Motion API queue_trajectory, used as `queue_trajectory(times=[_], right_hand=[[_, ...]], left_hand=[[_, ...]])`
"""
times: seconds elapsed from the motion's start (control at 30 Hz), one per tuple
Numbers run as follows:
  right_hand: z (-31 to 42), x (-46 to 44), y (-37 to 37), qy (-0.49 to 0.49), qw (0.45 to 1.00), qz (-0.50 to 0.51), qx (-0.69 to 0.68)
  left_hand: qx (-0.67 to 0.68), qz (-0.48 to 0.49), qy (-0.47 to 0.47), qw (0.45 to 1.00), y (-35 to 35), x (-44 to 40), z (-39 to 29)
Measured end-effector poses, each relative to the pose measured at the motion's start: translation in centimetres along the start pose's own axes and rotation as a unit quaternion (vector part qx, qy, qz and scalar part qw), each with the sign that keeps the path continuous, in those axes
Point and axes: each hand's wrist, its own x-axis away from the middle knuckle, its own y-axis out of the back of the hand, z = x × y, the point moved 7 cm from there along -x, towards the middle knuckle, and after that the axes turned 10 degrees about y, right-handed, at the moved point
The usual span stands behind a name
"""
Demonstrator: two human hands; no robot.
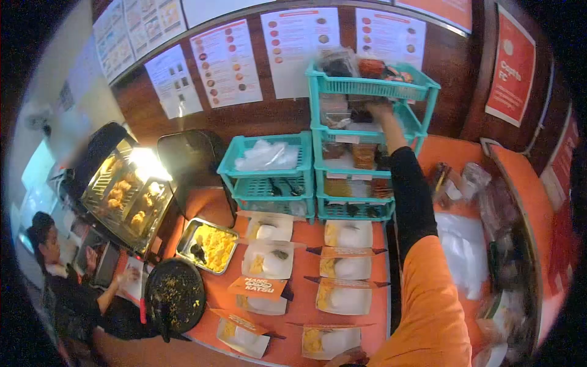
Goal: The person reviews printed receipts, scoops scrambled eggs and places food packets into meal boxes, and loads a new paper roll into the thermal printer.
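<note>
"Head view: where do we find our right hand (382,110)?"

"Deep in the second tier from the top of the tall teal rack (374,90), right up against the dark packets (361,107) lying there. We cannot tell whether the fingers pinch one; they are lost in shadow."

"How much room have we got?"

"Little overhead, since the top tier's slatted edge is just above the hand. Our sleeve (417,183) crosses in front of the rack's right side, and past it lies open orange counter (439,151)."

"And our left hand (350,357)?"

"At the bottom edge of view, just beside the nearest carton (342,344) of the right column (we cannot tell how its fingers stand, cut off as they are)."

"Any lanes lower down?"

"A bare strip of orange table (304,309) between the two columns of cartons, narrowed where flaps jut sideways. Left of them the steel tray (185,233) sits near the black pan (194,275), by the table's left edge. Farther out, we see a co-worker (61,293), one hand over a white surface."
</note>
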Motion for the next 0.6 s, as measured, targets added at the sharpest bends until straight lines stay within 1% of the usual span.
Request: queue_trajectory(times=[0.07, 0.13, 0.17, 0.2, 0.23, 0.3, 0.37, 0.4, 0.43, 0.47, 0.5, 0.53, 0.57, 0.6], right_hand=[[-0.7, 0.1, 0.6, -0.038, 0.991, -0.115, 0.048], [1.8, 3.2, 7.1, -0.184, 0.981, -0.064, -0.014], [3.0, 5.4, 8.5, -0.270, 0.959, -0.023, -0.082], [3.4, 6.8, 8.9, -0.197, 0.952, -0.097, -0.214], [3.9, 8.5, 9.2, -0.124, 0.916, -0.162, -0.345], [8.4, 12.0, 13.6, -0.055, 0.854, -0.245, -0.455], [13.5, 16.0, 18.0, -0.127, 0.859, -0.186, -0.459], [16.9, 18.0, 19.6, -0.114, 0.864, -0.092, -0.482], [20.0, 20.4, 20.5, -0.100, 0.861, -0.002, -0.499], [22.2, 23.4, 20.2, -0.061, 0.875, 0.051, -0.477], [24.5, 26.5, 19.9, -0.022, 0.886, 0.103, -0.452], [28.2, 29.6, 20.1, -0.017, 0.888, 0.175, -0.424], [32.1, 31.7, 21.3, 0.065, 0.876, 0.174, -0.446], [35.1, 33.8, 21.0, 0.205, 0.863, 0.148, -0.438]], left_hand=[[0.001, -0.026, 0.002, 1.000, 0.4, -0.7, -0.4], [0.002, -0.052, -0.006, 0.999, 0.7, -0.6, -1.2], [0.005, -0.068, -0.012, 0.998, 1.1, -0.5, -1.5], [0.006, -0.094, -0.018, 0.995, 1.5, 0.2, -2.1], [0.006, -0.126, -0.027, 0.992, 2.3, 1.2, -2.8], [-0.003, -0.207, -0.041, 0.978, 4.5, 3.6, -4.4], [0.007, -0.317, -0.047, 0.947, 8.1, 5.5, -6.0], [0.030, -0.370, -0.041, 0.928, 10.2, 6.3, -6.2], [0.194, -0.418, -0.121, 0.879, 12.6, 6.4, -6.2], [0.313, -0.424, -0.157, 0.835, 14.6, 6.9, -6.9], [0.423, -0.429, -0.201, 0.773, 16.6, 7.3, -7.7], [0.460, -0.417, -0.201, 0.758, 17.5, 8.6, -8.2], [0.496, -0.407, -0.200, 0.741, 18.3, 9.9, -8.7], [0.423, -0.332, -0.154, 0.828, 18.0, 9.9, -8.1]])
